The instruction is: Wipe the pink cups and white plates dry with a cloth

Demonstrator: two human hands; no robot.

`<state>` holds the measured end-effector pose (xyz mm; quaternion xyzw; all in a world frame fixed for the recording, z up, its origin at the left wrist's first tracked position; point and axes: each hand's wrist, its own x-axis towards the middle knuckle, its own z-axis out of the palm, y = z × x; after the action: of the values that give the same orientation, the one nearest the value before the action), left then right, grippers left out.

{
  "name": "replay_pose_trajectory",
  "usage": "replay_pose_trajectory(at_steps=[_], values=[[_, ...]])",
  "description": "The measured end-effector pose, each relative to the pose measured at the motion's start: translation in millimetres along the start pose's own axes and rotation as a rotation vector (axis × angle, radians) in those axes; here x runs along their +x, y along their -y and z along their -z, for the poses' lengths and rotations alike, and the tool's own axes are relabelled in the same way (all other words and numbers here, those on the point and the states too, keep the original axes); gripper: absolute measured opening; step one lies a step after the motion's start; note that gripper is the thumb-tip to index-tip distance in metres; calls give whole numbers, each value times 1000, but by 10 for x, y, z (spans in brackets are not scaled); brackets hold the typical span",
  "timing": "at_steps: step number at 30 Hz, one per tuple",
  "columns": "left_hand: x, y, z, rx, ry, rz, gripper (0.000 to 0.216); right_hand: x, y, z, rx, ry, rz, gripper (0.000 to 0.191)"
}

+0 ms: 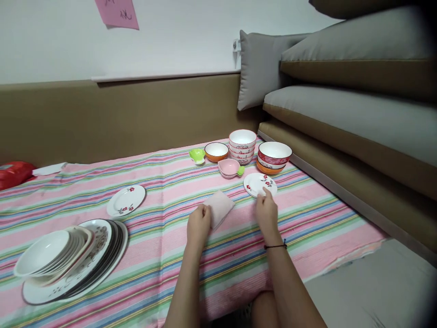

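Observation:
My left hand point(199, 224) rests on the striped cloth with its fingers curled on the near edge of a folded pink cloth point(220, 206). My right hand point(266, 210) reaches forward, fingertips touching the near rim of a small white plate with red flowers point(259, 183). A black band circles my right wrist. Behind that plate stand a pink leaf-shaped dish point(229, 167), an orange bowl point(216, 151), a green dish point(197, 156) and two stacks of red-patterned bowls point(242, 145) point(274, 157).
A striped pink tablecloth point(164, 182) covers the surface. A tilted stack of plates and bowls point(68, 259) sits at the near left, another flowered plate point(126, 200) behind it. Grey and brown cushions point(348, 114) line the right side. A red bag point(13, 172) lies far left.

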<state>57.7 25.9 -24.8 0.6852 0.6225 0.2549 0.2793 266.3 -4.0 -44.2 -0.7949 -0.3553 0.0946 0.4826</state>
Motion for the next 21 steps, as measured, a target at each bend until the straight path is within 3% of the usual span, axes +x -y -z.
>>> replay_pose_trajectory(at_steps=[2, 5, 10, 16, 21], values=[[11, 52, 72, 21, -110, -1, 25, -244, 195, -142, 86, 191, 85, 52], [1, 199, 177, 102, -310, 11, 18, -635, 474, -380, 221, 312, 159, 52], [-58, 579, 332, 257, -499, 97, 41, -1102, 755, -769, 370, 437, 133, 50], [2, 945, 590, 387, -542, 198, 49, -1093, 744, -1027, 379, 420, 212, 43], [363, 1064, 800, 689, -417, 173, 54, -941, 635, -1012, 351, 436, 148, 49]])
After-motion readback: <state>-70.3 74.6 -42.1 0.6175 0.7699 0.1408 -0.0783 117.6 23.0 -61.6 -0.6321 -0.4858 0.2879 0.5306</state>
